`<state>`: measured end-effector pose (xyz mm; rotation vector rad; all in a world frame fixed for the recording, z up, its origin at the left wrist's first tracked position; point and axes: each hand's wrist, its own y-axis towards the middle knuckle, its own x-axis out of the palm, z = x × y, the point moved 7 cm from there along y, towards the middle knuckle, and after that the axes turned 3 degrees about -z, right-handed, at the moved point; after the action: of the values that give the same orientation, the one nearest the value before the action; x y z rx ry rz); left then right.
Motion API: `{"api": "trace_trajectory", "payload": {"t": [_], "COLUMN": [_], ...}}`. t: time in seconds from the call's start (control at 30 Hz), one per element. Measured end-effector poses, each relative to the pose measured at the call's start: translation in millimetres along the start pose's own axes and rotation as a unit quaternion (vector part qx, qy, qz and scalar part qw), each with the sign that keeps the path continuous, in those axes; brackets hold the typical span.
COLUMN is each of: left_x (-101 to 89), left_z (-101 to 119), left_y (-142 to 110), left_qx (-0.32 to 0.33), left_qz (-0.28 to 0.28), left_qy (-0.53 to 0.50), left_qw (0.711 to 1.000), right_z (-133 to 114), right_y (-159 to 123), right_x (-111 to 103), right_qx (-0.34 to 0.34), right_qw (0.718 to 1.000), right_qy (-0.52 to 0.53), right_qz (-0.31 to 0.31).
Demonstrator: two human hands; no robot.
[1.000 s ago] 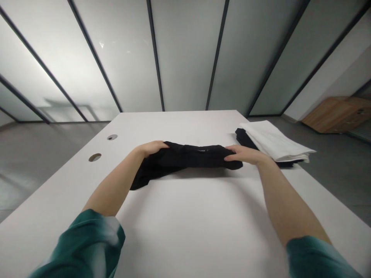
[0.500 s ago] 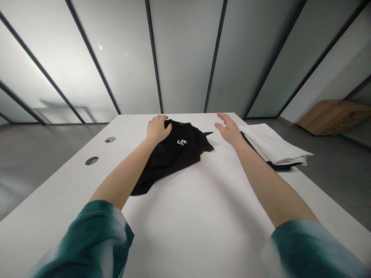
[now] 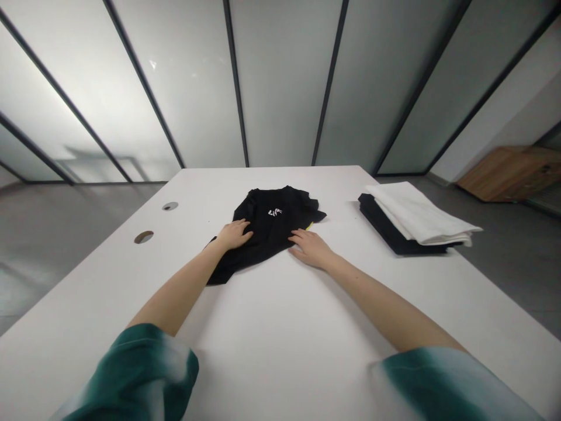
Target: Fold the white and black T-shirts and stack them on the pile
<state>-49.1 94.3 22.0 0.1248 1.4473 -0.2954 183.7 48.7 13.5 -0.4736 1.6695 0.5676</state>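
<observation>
A crumpled black T-shirt (image 3: 270, 231) with a small white print lies on the white table (image 3: 284, 310), a sliver of yellow showing at its right edge. My left hand (image 3: 234, 235) rests flat on the shirt's left side, not gripping it. My right hand (image 3: 309, 248) lies on the table, its fingertips at the shirt's lower right edge. Part of the shirt is hidden under my left hand.
To the right on the table, a folded white cloth (image 3: 416, 213) lies on a folded black garment (image 3: 385, 225). Two round cable holes (image 3: 144, 237) mark the table's left side. A low wooden cabinet (image 3: 512, 174) stands on the floor at far right.
The black shirt, bunched between both hands a second ago, now lies spread with its print showing. My right hand has come back from the far side and settled at the shirt's near right edge.
</observation>
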Motion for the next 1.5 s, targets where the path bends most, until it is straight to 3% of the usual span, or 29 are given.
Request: {"api": "trace_trajectory", "payload": {"t": [0.17,0.23,0.33,0.5,0.77,0.87,1.0,1.1,1.17,1.3,1.4,1.5], "left_x": [3.9,1.8,-5.4,5.5,18.3,11.9,4.6,5.0,7.9,9.1,9.7,12.4], "left_z": [-9,-3,20,57,65,55,17,-10,-18,-27,-45,-58], "left_y": [0,-2,-9,-20,-15,-14,-11,-12,-12,-12,-17,-20], "left_qx": [-0.045,-0.047,0.011,0.110,0.130,0.114,0.004,-0.070,-0.085,-0.107,-0.169,-0.209], "left_qz": [-0.026,0.005,0.092,0.117,0.122,0.150,0.208,0.245,0.249,0.288,0.338,0.337], "left_qy": [-0.018,-0.028,-0.044,-0.053,-0.092,-0.215,-0.366,-0.452,-0.500,-0.486,-0.441,-0.410], "left_qw": [0.998,0.999,0.995,0.986,0.980,0.958,0.907,0.855,0.825,0.818,0.814,0.821], "right_z": [48,69,85,76,56,51,58,77,88,98,101,85], "right_y": [-6,-9,-15,-21,-16,-12,-12,-17,-24,-42,-46,-37], "right_x": [-12,-16,-19,-12,-2,0,-2,-8,-16,-34,-34,-26], "right_qx": [0.093,0.167,0.239,0.185,0.071,0.033,0.015,0.076,0.126,0.188,0.218,0.158], "right_qw": [0.995,0.984,0.965,0.977,0.993,0.993,0.974,0.931,0.899,0.867,0.888,0.940], "right_qy": [-0.043,-0.063,-0.076,-0.031,0.006,0.044,0.166,0.271,0.298,0.253,0.232,0.204], "right_qz": [0.013,0.027,0.074,0.100,0.091,0.103,0.155,0.230,0.294,0.387,0.333,0.222]}}
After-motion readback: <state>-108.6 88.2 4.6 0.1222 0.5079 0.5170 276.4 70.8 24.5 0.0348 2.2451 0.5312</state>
